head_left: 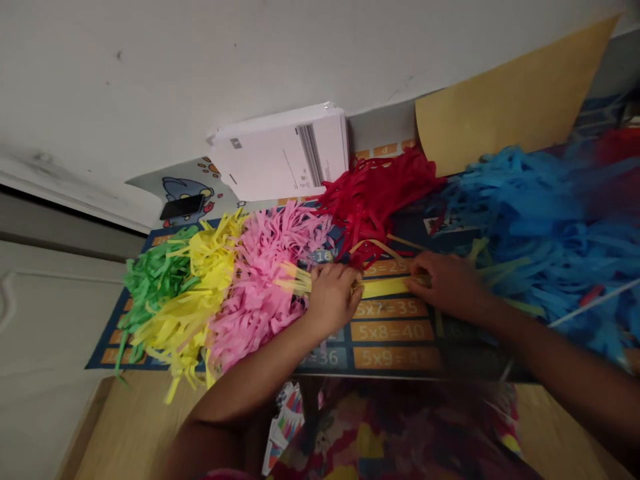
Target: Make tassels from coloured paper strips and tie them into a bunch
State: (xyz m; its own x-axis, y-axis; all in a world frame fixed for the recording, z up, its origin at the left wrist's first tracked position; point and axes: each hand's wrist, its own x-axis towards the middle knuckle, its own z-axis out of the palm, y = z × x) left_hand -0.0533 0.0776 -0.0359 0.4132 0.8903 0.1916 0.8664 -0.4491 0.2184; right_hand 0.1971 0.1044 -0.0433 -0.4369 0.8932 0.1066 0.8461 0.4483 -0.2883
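Observation:
My left hand (333, 298) and my right hand (443, 283) both pinch a wide yellow paper strip (385, 288) stretched between them above a dark blue times-table mat (393, 340). A tuft of narrow yellow strips (295, 280) sticks out past my left hand. A thin tan paper loop (375, 249) arcs just above the strip. Shredded paper lies in heaps on the mat: green (155, 283), yellow (195, 293), pink (255, 287), red (375, 200) and blue (530, 227). The pink heap touches my left hand, and blue strands reach toward my right wrist.
A stack of white papers (280, 153) and a black phone (183, 207) lie beyond the heaps, and a tan card (515, 100) leans at the far right. A white wall (150, 67) runs along the top. A wooden surface (135, 427) and patterned cloth (350, 433) lie below the mat's near edge.

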